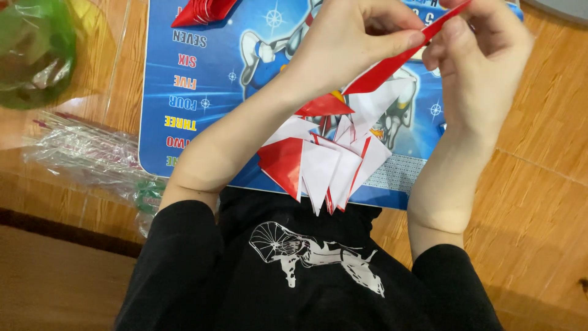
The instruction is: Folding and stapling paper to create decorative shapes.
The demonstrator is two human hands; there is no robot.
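Both hands, left [349, 52] and right [484, 61], pinch a red paper strip [392, 64]; fingers should press the crease evenly, edges aligned.

clear plastic wrapper [82, 153] left, perhaps empty

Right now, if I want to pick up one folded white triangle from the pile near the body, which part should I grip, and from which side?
Probably grip the narrow tip of a folded white triangle, coming from the body side. The tips point that way and hang past the blue board edge, free of overlap. Both hands, left hand and right hand, hold a red paper strip.
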